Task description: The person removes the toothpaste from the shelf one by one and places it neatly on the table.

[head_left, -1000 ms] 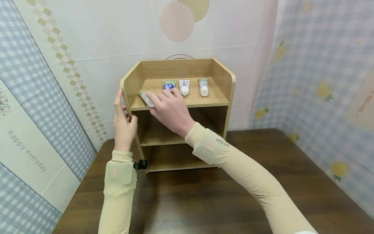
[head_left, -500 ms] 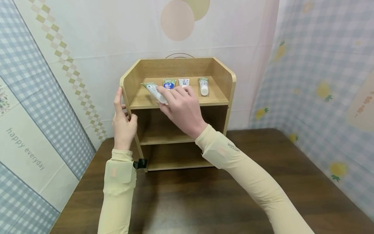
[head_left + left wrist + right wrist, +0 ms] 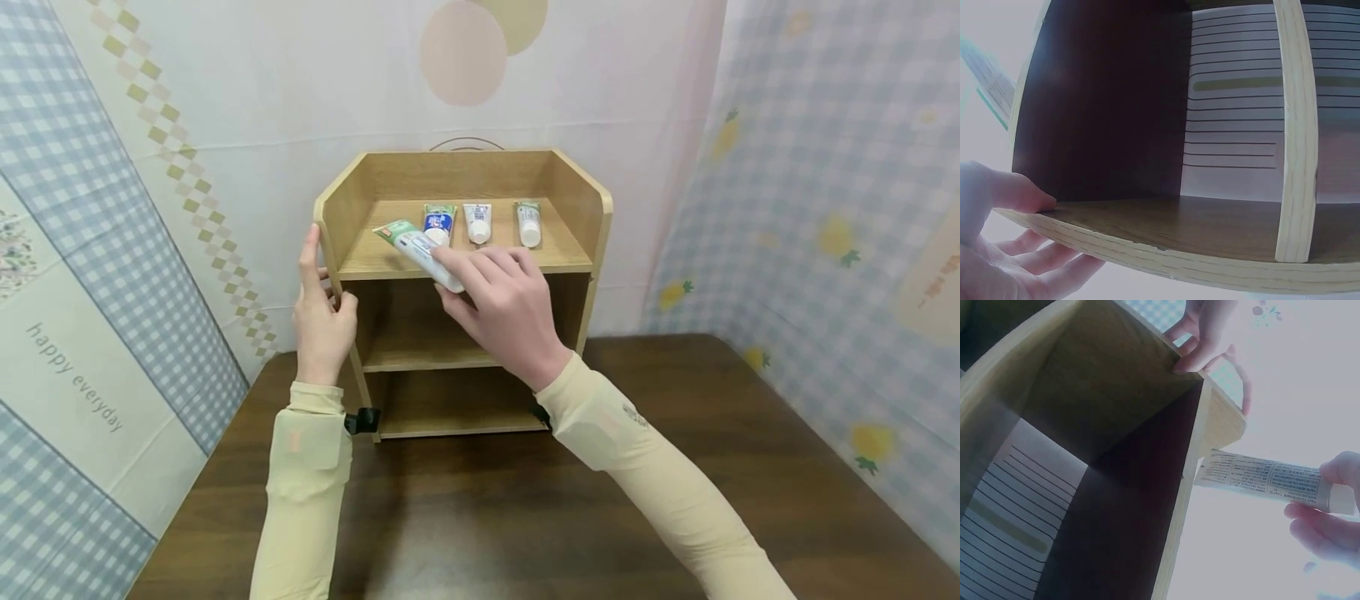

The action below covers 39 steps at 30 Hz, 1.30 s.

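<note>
In the head view, my right hand (image 3: 510, 308) pinches a white and green toothpaste tube (image 3: 418, 250) near its cap end. The tube slants in front of the top shelf, its flat green end up and to the left. Small print covers the side of the toothpaste tube (image 3: 1266, 480) seen in the right wrist view. My left hand (image 3: 322, 329) grips the left side panel of the small wooden shelf unit (image 3: 461, 177). In the left wrist view the thumb (image 3: 1022, 192) lies on the inner face of that panel, with the other fingers outside.
Three more tubes lie on the top shelf: a blue one (image 3: 440, 219), a white one (image 3: 477, 221) and a white one with a green end (image 3: 528, 223). Below are two compartments. The unit stands on a dark brown table (image 3: 480, 517) before patterned cloth walls (image 3: 637, 83).
My right hand has moved right and toward me, carrying the tube from the left part of the top shelf out past its front edge. The left hand stays on the side panel.
</note>
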{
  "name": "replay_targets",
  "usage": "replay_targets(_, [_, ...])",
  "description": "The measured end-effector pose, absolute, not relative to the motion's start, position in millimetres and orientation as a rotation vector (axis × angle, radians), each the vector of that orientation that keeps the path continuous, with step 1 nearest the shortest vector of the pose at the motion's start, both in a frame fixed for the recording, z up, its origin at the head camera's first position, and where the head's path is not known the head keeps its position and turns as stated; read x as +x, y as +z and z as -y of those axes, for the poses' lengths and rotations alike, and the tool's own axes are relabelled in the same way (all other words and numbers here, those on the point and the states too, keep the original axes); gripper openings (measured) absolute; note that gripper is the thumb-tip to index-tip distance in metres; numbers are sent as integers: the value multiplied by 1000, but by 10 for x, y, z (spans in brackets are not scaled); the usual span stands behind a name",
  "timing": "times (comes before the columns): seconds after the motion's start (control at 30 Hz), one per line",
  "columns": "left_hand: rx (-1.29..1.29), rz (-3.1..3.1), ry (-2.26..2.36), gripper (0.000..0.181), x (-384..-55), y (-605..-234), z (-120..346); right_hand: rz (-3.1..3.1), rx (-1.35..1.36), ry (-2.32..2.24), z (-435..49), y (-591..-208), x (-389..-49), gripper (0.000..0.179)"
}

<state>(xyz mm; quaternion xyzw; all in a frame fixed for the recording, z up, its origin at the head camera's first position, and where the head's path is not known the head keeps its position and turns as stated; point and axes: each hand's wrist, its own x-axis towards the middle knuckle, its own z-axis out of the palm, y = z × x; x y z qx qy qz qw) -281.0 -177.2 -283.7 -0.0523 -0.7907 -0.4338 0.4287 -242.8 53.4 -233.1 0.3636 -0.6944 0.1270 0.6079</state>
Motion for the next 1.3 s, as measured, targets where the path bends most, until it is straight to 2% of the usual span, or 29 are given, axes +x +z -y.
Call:
replay_targets(0.4, [-140,1979,-1063,84,-2792,-2855,1811,1560,830,416,-866,-2448,-2126,29])
replay_targets(1.3, [-125,1971,-1058,83,-2729,-2808,1837,1365,723,523,-1506,-2601,-1638,17])
